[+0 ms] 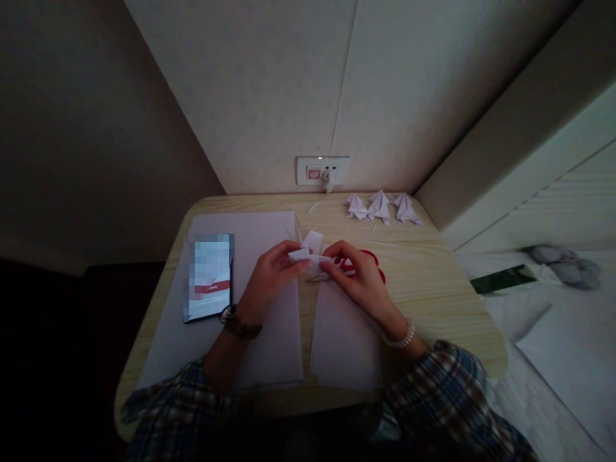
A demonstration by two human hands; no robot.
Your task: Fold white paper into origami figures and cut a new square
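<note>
Between my two hands, above the middle of the small table, is a folded piece of white paper (308, 256). My left hand (276, 271) pinches its left end, thumb below and fingers above. The right end is pinched between thumb and fingertips of my right hand (357, 274). Red-handled scissors (369, 256) lie under and behind my right hand, their blades partly hidden. Several folded white paper figures, among them a pointed one (379, 206), stand at the table's back right. A small white paper piece (314, 240) shows just behind my fingers.
A phone (210, 277) with a lit screen lies on a large white paper stack (269, 346) at left. Narrower paper sheets (344, 346) lie at right. Thin paper strips (380, 243) are scattered behind. A wall socket (322, 171) holds a plug. A bed (520, 378) adjoins the right side.
</note>
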